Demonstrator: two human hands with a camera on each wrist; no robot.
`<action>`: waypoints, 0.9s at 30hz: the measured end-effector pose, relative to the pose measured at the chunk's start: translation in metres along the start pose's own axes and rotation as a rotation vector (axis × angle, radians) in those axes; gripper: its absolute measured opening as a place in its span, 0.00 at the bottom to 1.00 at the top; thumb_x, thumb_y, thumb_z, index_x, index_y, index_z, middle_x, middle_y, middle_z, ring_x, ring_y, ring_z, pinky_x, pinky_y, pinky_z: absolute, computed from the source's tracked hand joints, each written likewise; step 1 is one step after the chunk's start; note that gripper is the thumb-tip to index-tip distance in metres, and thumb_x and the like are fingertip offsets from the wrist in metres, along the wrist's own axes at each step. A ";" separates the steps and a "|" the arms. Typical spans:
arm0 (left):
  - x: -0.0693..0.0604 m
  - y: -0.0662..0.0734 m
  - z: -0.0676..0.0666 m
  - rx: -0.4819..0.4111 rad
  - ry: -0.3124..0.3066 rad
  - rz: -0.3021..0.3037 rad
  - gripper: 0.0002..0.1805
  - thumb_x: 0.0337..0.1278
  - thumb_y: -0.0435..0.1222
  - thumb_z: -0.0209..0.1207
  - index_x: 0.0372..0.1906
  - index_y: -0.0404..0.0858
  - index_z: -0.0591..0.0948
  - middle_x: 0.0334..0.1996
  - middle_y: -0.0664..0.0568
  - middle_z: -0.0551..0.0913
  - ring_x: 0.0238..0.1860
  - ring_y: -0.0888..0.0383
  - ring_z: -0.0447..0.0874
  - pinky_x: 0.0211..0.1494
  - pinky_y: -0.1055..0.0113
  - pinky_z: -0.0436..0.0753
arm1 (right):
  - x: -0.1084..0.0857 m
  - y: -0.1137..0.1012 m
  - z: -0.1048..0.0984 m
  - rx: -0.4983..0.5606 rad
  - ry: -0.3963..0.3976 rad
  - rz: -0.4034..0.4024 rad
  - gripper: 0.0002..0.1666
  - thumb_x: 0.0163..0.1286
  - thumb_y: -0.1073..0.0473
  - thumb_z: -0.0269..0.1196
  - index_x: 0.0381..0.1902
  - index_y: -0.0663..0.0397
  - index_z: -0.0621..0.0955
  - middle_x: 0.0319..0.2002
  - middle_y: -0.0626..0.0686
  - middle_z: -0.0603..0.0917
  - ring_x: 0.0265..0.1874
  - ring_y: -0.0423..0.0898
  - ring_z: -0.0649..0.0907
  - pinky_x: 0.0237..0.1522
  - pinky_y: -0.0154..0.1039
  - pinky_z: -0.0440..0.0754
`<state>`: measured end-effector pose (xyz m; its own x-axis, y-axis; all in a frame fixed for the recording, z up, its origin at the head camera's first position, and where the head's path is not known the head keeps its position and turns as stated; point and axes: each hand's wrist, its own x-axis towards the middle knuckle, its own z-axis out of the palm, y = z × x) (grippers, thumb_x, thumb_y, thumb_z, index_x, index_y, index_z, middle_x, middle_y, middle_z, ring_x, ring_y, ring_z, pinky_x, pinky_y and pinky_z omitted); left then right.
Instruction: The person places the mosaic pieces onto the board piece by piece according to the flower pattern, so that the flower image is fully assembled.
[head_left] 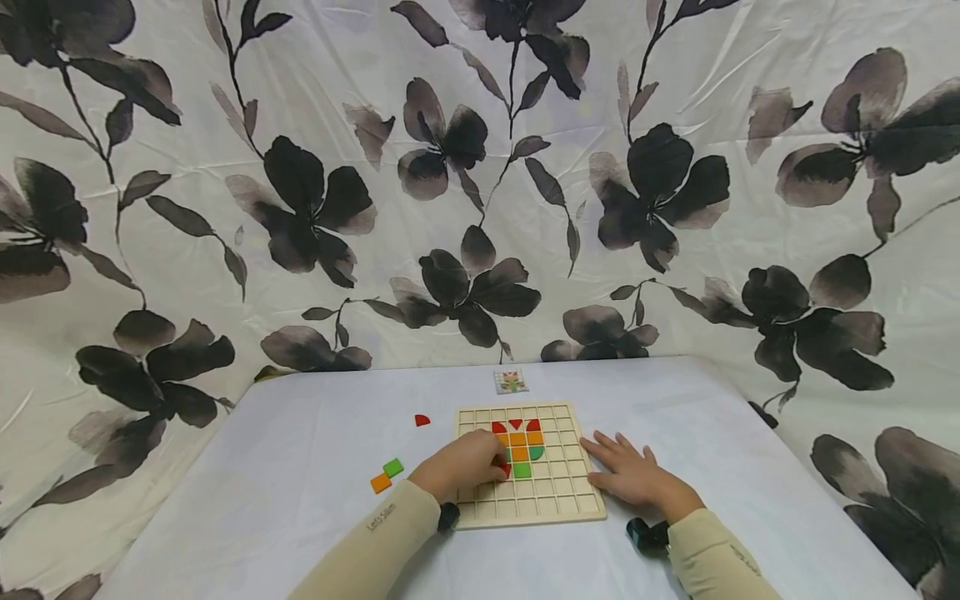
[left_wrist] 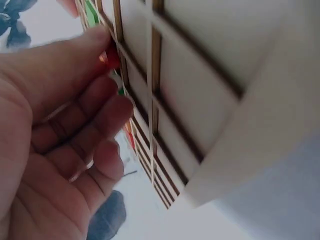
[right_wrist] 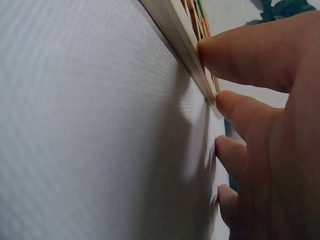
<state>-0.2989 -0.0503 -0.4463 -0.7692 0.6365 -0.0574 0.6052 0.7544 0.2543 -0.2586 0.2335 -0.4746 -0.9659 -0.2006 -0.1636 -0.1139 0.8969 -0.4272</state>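
Observation:
A wooden grid board (head_left: 555, 507) lies on the table with coloured tiles in its middle cells. My left hand (head_left: 468, 461) reaches over the board's left side. Its thumb and fingers pinch a red tile (left_wrist: 112, 56) down at the grid, beside a light green square tile (head_left: 522, 470); the fingers partly cover the red tile, so its full shape is hidden. Above are orange square tiles (head_left: 520, 454), a dark green rounded tile (head_left: 536, 452), and a red triangle tile (head_left: 515, 424) between red rounded ones. My right hand (head_left: 630, 473), fingers spread, touches the board's right edge.
Left of the board lie a red quarter-round tile (head_left: 422, 420), a light green square (head_left: 393, 467) and an orange square (head_left: 381, 482). Behind the board is a small pattern card (head_left: 511, 382). A floral curtain (head_left: 450, 208) hangs behind the white table (head_left: 315, 442).

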 end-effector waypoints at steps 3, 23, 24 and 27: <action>0.003 -0.003 -0.002 0.032 -0.021 0.034 0.05 0.56 0.42 0.66 0.30 0.45 0.86 0.24 0.63 0.79 0.27 0.65 0.72 0.37 0.73 0.76 | 0.000 0.000 0.001 -0.001 0.000 -0.003 0.37 0.69 0.42 0.55 0.73 0.40 0.62 0.76 0.56 0.57 0.75 0.67 0.50 0.66 0.74 0.37; 0.006 -0.002 -0.006 -0.005 -0.070 0.057 0.16 0.55 0.24 0.57 0.37 0.46 0.89 0.32 0.63 0.82 0.38 0.64 0.77 0.52 0.69 0.79 | 0.000 0.002 0.001 -0.010 0.001 -0.002 0.37 0.69 0.41 0.54 0.74 0.40 0.62 0.76 0.56 0.57 0.75 0.66 0.50 0.66 0.74 0.38; 0.005 -0.003 -0.005 -0.006 -0.060 0.068 0.16 0.55 0.24 0.57 0.38 0.46 0.89 0.33 0.62 0.82 0.38 0.65 0.77 0.52 0.70 0.79 | 0.000 0.002 0.001 -0.009 0.001 -0.001 0.37 0.69 0.41 0.54 0.74 0.40 0.62 0.76 0.55 0.57 0.75 0.66 0.50 0.66 0.74 0.37; 0.001 -0.008 -0.004 -0.028 -0.043 0.076 0.16 0.58 0.27 0.56 0.40 0.47 0.89 0.35 0.62 0.80 0.38 0.65 0.75 0.51 0.70 0.77 | 0.000 0.002 0.001 -0.004 -0.001 0.003 0.37 0.69 0.42 0.54 0.74 0.39 0.62 0.76 0.55 0.57 0.75 0.66 0.49 0.67 0.73 0.37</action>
<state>-0.3057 -0.0561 -0.4448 -0.7116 0.6983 -0.0777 0.6550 0.6993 0.2862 -0.2585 0.2350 -0.4763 -0.9659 -0.1989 -0.1660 -0.1123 0.8989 -0.4235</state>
